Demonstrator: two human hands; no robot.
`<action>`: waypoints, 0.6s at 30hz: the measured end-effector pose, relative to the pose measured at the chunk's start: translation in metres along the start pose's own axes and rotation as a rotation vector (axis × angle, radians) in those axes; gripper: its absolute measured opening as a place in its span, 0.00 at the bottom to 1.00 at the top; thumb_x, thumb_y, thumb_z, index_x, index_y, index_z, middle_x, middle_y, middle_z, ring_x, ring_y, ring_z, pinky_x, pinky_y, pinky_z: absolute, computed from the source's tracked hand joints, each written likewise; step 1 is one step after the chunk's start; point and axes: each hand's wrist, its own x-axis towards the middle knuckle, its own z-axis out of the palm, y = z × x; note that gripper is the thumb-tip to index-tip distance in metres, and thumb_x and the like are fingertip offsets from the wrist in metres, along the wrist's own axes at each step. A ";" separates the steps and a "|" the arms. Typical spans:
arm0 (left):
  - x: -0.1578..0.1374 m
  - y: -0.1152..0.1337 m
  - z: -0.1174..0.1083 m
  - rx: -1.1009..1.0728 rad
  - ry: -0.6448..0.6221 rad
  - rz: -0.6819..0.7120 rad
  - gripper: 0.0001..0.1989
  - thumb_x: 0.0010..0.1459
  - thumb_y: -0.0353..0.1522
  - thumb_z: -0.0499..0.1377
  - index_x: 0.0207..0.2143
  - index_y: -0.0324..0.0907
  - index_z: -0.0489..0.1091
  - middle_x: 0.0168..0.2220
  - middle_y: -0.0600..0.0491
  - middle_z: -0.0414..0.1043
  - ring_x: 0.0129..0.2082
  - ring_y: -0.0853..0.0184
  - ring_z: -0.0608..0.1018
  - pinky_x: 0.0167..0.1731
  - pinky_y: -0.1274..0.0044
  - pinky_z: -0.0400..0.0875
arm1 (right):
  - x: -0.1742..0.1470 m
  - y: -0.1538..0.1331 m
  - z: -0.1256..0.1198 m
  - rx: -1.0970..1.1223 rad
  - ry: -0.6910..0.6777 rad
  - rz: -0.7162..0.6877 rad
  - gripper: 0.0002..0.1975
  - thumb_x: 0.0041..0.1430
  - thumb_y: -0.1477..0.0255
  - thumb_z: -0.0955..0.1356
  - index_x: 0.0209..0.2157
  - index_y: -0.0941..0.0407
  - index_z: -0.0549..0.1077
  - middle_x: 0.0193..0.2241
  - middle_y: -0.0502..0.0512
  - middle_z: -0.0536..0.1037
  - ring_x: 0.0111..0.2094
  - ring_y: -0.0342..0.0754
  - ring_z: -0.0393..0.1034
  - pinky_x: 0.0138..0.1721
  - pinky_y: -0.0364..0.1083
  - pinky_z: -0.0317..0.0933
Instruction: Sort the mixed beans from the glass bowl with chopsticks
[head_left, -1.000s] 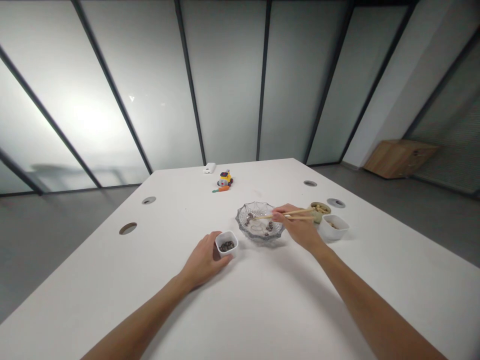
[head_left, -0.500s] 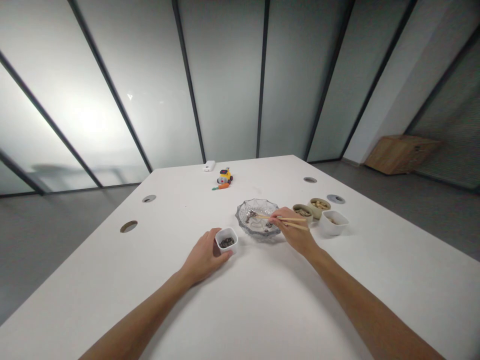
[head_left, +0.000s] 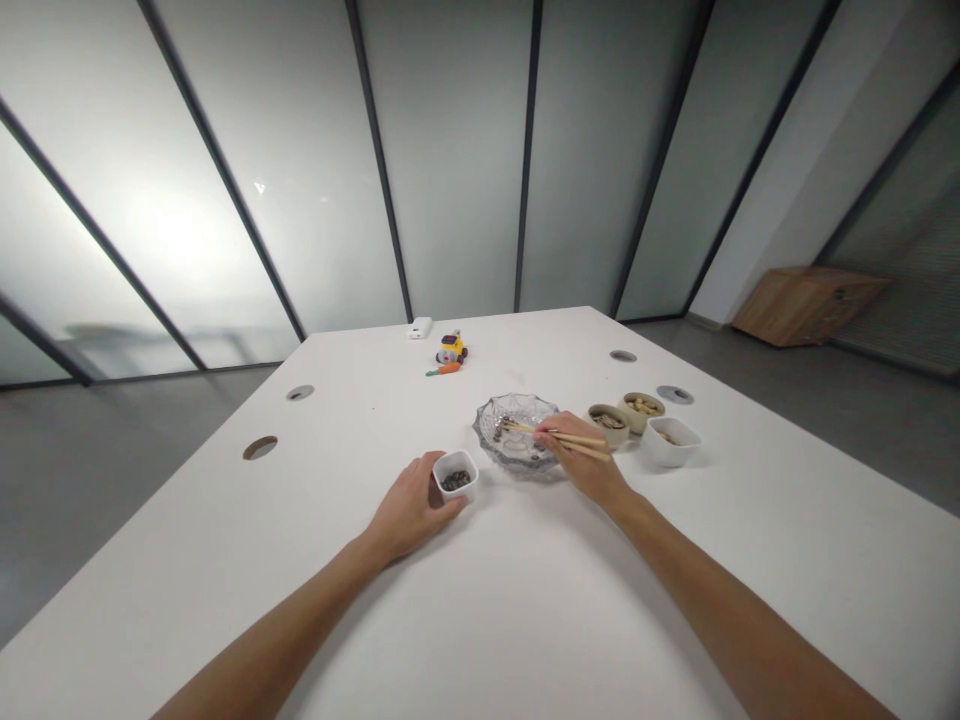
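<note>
My left hand [head_left: 414, 508] is closed round the near left side of a small white square cup [head_left: 469, 466], thumb in front and fingers behind. Dark seed-like pieces [head_left: 455, 481] cover the cup's bottom. My right hand [head_left: 581, 455] grips a pair of wooden chopsticks [head_left: 585, 440]. Their tips reach left into a clear cut-glass bowl [head_left: 491, 450] with a scalloped rim. A few small dark pieces [head_left: 501, 430] lie in the bowl by the tips; whether the tips pinch one, I cannot tell. The right hand covers part of the bowl's right rim.
Right of the bowl stand two beige round bowls [head_left: 613, 435] and a white square dish [head_left: 669, 455], each holding small pieces. Farther back are a yellow toy vehicle [head_left: 451, 348], an orange toy carrot [head_left: 448, 369] and a white box-like object [head_left: 420, 328]. Round holes [head_left: 260, 448] pierce the white table [head_left: 360, 620].
The chopsticks and my right hand have shifted slightly left, their tips still in the glass bowl. My left hand keeps its hold on the cup. The whole view has moved a little.
</note>
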 end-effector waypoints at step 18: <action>0.000 0.000 -0.001 -0.023 -0.002 -0.007 0.25 0.58 0.44 0.64 0.55 0.43 0.68 0.48 0.46 0.76 0.45 0.55 0.78 0.47 0.66 0.72 | 0.002 -0.002 0.000 -0.083 0.044 -0.052 0.18 0.69 0.55 0.66 0.33 0.53 0.78 0.33 0.55 0.79 0.36 0.51 0.74 0.38 0.49 0.70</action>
